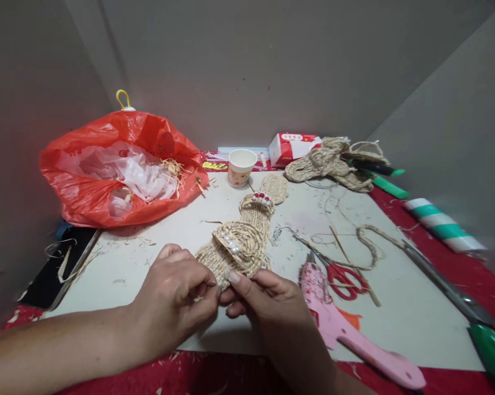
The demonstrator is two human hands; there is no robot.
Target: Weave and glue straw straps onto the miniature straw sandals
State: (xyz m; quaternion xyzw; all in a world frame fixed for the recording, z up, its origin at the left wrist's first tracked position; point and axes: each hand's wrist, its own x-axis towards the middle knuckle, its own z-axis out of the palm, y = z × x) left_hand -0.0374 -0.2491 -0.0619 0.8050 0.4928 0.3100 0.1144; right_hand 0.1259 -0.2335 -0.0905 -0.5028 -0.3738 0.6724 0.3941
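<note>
Pinched at its near edge in the fingertips of the left hand (175, 296) and clamped under the thumb of the right hand (268, 310): white-beaded woven slipper (247, 238), just ahead of both. Farther from the hands: red-beaded woven slipper (256, 213), paper cup (240, 173). Right of the right hand: pink glue gun (330, 318) and red-handled scissors (335, 280). Beyond the left hand: red plastic bag (86, 211).

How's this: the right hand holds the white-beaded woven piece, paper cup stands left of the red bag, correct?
Not left: the head view shows the paper cup right of the red bag. The right hand holds the white-beaded woven piece.
</note>
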